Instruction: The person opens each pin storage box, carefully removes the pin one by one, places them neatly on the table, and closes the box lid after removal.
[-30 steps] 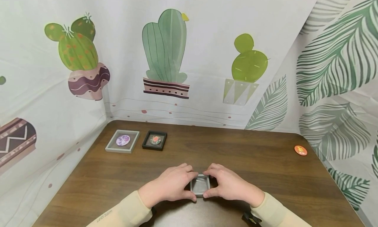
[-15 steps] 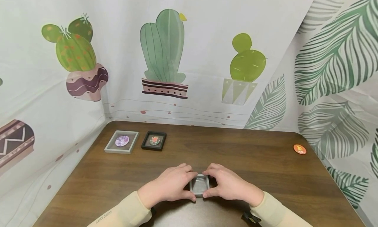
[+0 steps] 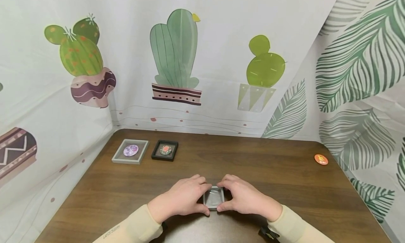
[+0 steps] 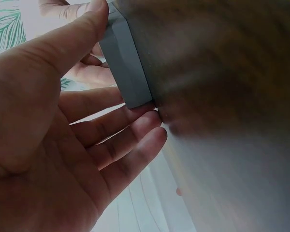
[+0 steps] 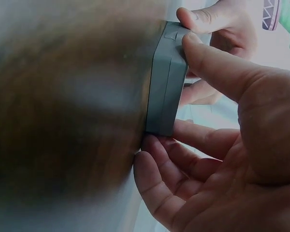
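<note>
A small grey square display frame point(image 3: 213, 198) with a clear film window lies flat on the brown table point(image 3: 265, 158). My left hand point(image 3: 186, 196) grips its left side, thumb at the near corner and fingers at the far one. On the opposite side my right hand point(image 3: 246, 196) holds it the same way. The left wrist view shows the frame's plain side wall point(image 4: 125, 63) between thumb and fingertips. A thin seam runs along the frame's side point(image 5: 165, 92) in the right wrist view, with a small notch near the thumb.
At the back left stand a larger light grey frame point(image 3: 116, 161) holding a purple round badge point(image 3: 131, 150) and a black frame point(image 3: 163, 158) holding a red and green badge point(image 3: 166, 150). An orange round badge point(image 3: 321, 159) lies near the right edge. Printed curtains point(image 3: 221, 60) hang behind the table.
</note>
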Demonstrator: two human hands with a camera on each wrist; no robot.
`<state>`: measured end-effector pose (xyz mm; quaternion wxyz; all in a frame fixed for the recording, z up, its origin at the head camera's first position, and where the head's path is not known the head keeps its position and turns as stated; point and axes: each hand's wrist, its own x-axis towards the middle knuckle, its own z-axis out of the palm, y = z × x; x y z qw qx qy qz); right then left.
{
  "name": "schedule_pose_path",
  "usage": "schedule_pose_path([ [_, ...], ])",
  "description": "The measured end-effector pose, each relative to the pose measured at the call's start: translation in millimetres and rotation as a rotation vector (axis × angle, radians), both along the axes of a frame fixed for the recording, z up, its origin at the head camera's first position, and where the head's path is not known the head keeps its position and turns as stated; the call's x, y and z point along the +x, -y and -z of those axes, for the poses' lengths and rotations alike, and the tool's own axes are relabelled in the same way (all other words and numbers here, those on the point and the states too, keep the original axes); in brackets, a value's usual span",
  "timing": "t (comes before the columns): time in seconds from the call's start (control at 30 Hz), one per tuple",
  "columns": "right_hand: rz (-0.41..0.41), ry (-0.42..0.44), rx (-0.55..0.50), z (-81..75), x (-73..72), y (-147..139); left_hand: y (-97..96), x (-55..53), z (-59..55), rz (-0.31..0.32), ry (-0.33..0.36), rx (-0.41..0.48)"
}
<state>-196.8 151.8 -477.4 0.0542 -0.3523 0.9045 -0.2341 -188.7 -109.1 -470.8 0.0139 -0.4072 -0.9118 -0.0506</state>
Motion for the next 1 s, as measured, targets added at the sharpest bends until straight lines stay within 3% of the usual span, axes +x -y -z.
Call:
schedule_pose_path([
  [0.77, -0.050, -0.073, 0.062, -2.1, 3.8, 0.6, -0.2, -0.2, 1.6, 0.000, -0.016, -0.012],
  [1.0, -0.050, -0.086, 0.072, -0.5, 3.5, 0.3, 7.2, -4.1, -0.7, -0.009, 0.083, -0.006],
])
